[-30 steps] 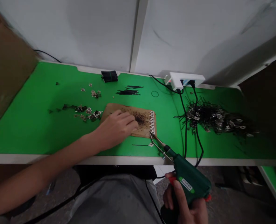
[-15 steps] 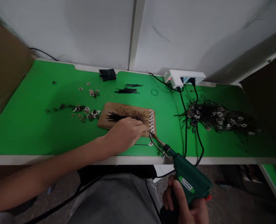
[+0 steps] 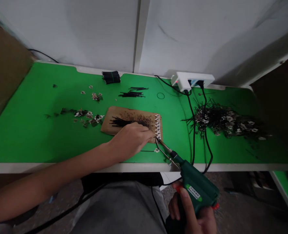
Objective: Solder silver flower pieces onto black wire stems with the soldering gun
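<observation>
My left hand (image 3: 130,140) rests on the near edge of a scorched brown board (image 3: 114,117), fingers pinched together beside a row of small white pieces (image 3: 157,126) on the board's right end. What the fingers pinch is too small to name. A bunch of thin black strips (image 3: 121,122) lies on the board behind my knuckles. My right hand (image 3: 191,216) grips a green soldering gun (image 3: 199,191) below the table edge. Its metal tip (image 3: 158,141) reaches the near end of the white row, next to my left fingers.
A green table (image 3: 32,130) carries a heap of black strips and white pieces (image 3: 222,122) at right, a white power strip (image 3: 191,80) with black cords (image 3: 192,130), loose scraps (image 3: 87,117) at left, a black bundle (image 3: 111,77) at the back. A brown cardboard box (image 3: 2,78) stands far left.
My left hand slid right and nearer along the board, uncovering the black strips, and its fingers now meet the gun's tip. The right hand and gun barely moved.
</observation>
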{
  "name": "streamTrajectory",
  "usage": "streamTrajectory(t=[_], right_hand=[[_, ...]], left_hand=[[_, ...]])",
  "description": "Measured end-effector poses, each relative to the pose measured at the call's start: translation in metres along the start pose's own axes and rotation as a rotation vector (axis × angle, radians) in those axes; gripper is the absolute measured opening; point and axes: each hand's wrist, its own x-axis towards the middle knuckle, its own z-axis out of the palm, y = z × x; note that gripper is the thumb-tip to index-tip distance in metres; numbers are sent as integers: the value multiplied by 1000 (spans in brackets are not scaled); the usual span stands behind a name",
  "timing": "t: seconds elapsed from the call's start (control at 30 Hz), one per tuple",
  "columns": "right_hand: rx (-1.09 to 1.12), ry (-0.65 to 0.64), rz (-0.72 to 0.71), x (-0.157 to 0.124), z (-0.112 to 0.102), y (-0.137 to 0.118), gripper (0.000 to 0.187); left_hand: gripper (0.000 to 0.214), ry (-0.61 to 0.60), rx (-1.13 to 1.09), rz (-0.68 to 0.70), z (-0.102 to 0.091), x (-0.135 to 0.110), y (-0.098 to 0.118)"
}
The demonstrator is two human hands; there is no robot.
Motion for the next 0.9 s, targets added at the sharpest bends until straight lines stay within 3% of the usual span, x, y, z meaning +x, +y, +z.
streamTrajectory(t=[0.37,0.7,0.9], right_hand=[[0,21,12,1,-1,4,32],[-91,194,-105,-8,21,11,33],[-45,154,-187,-3,17,30,29]], left_hand=[[19,-7,2,4,1,0,-1],[22,-8,12,34,0,0,-1],[21,-19,0,31,0,1,0]])
